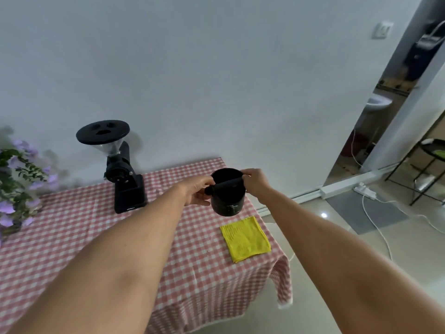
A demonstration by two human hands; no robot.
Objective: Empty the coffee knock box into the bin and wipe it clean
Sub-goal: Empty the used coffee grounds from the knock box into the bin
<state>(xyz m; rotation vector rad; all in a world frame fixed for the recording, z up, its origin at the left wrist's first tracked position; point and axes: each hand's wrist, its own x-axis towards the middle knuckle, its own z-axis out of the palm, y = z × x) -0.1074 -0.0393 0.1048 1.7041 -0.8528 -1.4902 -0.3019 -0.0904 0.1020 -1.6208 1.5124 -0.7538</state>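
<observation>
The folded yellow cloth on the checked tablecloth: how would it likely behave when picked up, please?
The folded yellow cloth lies flat and thin, so it probably feels light and would droop. Its folded layers may fall open if lifted by one corner.

One head-worn wide-angle view — close above the table (pixel 96 249); facing forward and down.

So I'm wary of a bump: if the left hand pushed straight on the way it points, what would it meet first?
The left hand already grips the black knock box. Beyond it looks free up to the white wall, though depth is hard to judge.
</observation>
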